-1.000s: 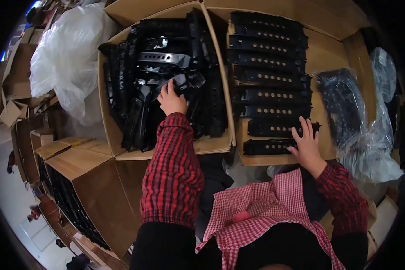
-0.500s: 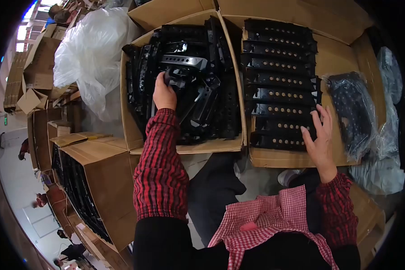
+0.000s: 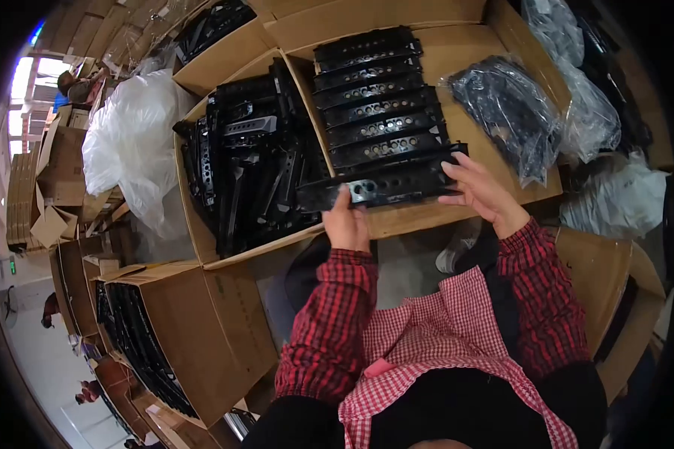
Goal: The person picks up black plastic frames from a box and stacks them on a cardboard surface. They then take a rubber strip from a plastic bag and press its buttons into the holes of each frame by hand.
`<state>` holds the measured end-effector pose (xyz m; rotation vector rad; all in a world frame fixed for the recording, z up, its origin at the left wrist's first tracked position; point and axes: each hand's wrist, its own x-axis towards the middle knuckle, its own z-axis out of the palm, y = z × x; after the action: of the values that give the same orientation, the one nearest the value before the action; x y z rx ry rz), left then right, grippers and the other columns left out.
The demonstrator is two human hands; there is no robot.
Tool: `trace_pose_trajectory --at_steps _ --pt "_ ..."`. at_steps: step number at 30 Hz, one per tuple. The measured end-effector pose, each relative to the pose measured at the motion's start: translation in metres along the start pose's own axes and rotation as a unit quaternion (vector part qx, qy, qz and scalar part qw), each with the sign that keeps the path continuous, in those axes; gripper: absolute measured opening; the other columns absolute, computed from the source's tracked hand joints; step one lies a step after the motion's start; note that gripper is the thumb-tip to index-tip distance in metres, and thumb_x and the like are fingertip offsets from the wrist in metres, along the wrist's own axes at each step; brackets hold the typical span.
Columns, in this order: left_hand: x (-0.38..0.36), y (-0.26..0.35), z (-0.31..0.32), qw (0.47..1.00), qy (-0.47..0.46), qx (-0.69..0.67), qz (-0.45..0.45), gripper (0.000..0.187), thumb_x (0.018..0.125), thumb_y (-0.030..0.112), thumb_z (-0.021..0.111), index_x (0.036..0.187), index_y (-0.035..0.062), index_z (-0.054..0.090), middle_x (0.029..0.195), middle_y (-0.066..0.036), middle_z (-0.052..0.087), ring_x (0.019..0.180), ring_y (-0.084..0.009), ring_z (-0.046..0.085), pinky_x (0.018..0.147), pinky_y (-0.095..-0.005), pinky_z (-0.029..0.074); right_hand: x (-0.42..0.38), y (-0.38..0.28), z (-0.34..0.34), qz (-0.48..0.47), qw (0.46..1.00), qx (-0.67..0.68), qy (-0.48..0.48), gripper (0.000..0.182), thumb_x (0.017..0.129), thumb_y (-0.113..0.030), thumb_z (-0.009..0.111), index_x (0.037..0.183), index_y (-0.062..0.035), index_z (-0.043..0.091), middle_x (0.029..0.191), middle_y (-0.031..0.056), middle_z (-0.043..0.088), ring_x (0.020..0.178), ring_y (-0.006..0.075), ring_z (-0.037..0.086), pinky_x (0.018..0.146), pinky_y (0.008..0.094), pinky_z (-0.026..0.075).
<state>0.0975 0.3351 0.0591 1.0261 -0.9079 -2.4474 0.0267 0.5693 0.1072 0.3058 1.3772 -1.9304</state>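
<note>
A long black part (image 3: 401, 184) with a row of holes is held level between my two hands, above the front edge of the right carton (image 3: 494, 196). My left hand (image 3: 346, 224) grips its left end, thumb on the face. At the other end, the fingers of my right hand (image 3: 483, 191) close on the part. Behind it, similar black parts (image 3: 382, 101) lie in a neat column inside the right carton. Jumbled black parts (image 3: 251, 165) fill the left carton (image 3: 196, 224).
Plastic-wrapped dark parts (image 3: 505, 112) lie at the right carton's far side. A white plastic bag (image 3: 131, 142) stands left of the left carton. Another carton (image 3: 195, 322) with black parts is at lower left. Several people are in the background at left.
My left hand has come out of the left carton and moved right, now with a black part. My right hand has taken the part's other end. The view has shifted.
</note>
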Motion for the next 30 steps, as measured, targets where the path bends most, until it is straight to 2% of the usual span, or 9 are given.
trace_pose_trajectory --at_steps 5,8,10,13,16,19,21,28,30 --pt "-0.037 -0.065 -0.034 0.986 0.034 0.074 -0.147 0.032 0.085 0.004 0.062 0.115 0.0034 0.05 0.101 -0.006 0.058 0.088 -0.0202 0.059 0.074 -0.0361 0.05 -0.011 0.044 -0.053 0.083 0.966 -0.221 0.105 0.05 0.086 -0.03 0.06 0.121 0.0036 0.047 0.114 0.0155 0.053 0.095 0.0214 0.057 0.058 0.0309 0.055" --pt "-0.02 -0.078 -0.068 0.954 0.138 0.265 0.037 0.058 0.081 0.013 0.067 0.128 -0.0024 0.038 0.116 -0.013 0.049 0.104 -0.0218 0.051 0.088 -0.0338 0.043 0.008 0.083 -0.082 0.004 0.938 -0.273 0.216 0.054 0.085 -0.03 0.061 0.119 0.0094 0.046 0.115 0.0182 0.053 0.089 0.024 0.06 0.058 0.032 0.055" --pt "-0.025 -0.065 -0.058 0.933 0.141 0.326 0.051 0.072 0.081 0.017 0.067 0.137 -0.003 0.026 0.131 -0.015 0.039 0.116 -0.0235 0.044 0.097 -0.0315 0.036 0.011 0.08 -0.084 -0.011 0.933 -0.284 0.222 0.059 0.083 -0.031 0.064 0.116 0.0138 0.045 0.116 0.0216 0.053 0.084 0.028 0.063 0.057 0.0323 0.055" --pt "-0.004 -0.065 -0.065 0.927 0.038 0.369 0.048 0.08 0.082 0.021 0.065 0.141 -0.0021 0.017 0.14 -0.017 0.031 0.125 -0.0275 0.038 0.102 -0.0325 0.03 0.016 0.073 -0.069 -0.002 0.92 -0.36 0.153 0.058 0.08 -0.031 0.066 0.112 0.0132 0.047 0.116 0.026 0.052 0.093 0.0337 0.061 0.069 0.0375 0.053" --pt "-0.003 -0.054 -0.047 0.862 0.069 0.499 -0.058 0.079 0.081 0.025 0.064 0.14 -0.0049 0.021 0.146 -0.02 0.025 0.135 -0.0319 0.023 0.108 -0.035 0.023 0.013 0.067 -0.046 -0.035 0.76 -0.606 0.232 0.064 0.075 -0.033 0.07 0.115 0.0101 0.046 0.12 0.029 0.046 0.109 0.0423 0.049 0.095 0.0461 0.039" --pt "0.023 -0.045 -0.055 0.827 0.026 0.558 0.072 0.076 0.079 0.021 0.064 0.138 -0.0065 0.024 0.144 -0.022 0.026 0.134 -0.0328 0.025 0.108 -0.0347 0.024 0.014 0.064 -0.043 -0.046 0.739 -0.626 0.244 0.069 0.074 -0.032 0.072 0.119 0.0101 0.042 0.123 0.0271 0.043 0.109 0.0437 0.049 0.093 0.0455 0.041" --pt "0.031 -0.027 -0.049 0.86 -0.104 0.499 0.004 0.074 0.08 0.021 0.063 0.138 -0.0049 0.025 0.143 -0.023 0.027 0.134 -0.0337 0.025 0.108 -0.0349 0.023 0.018 0.071 -0.045 -0.018 0.753 -0.617 0.227 0.071 0.073 -0.031 0.072 0.12 0.0105 0.04 0.123 0.027 0.042 0.11 0.044 0.048 0.094 0.0448 0.041" --pt "0.021 -0.033 -0.033 0.714 -0.005 0.699 0.039 0.073 0.08 0.025 0.063 0.138 -0.0009 0.027 0.141 -0.025 0.028 0.132 -0.0384 0.025 0.108 -0.0387 0.023 0.025 0.059 -0.044 -0.055 0.772 -0.581 0.25 0.079 0.068 -0.024 0.076 0.128 0.0065 0.034 0.128 0.0272 0.037 0.116 0.0447 0.042 0.097 0.0429 0.039" --pt "0.036 -0.022 -0.026 0.748 -0.014 0.649 0.136 0.075 0.081 0.028 0.063 0.139 -0.0022 0.025 0.141 -0.026 0.027 0.133 -0.0389 0.023 0.109 -0.0389 0.022 0.032 0.067 -0.049 -0.085 0.764 -0.588 0.252 0.085 0.066 -0.021 0.077 0.131 0.0052 0.029 0.13 0.0269 0.034 0.119 0.0446 0.039 0.099 0.0426 0.036"
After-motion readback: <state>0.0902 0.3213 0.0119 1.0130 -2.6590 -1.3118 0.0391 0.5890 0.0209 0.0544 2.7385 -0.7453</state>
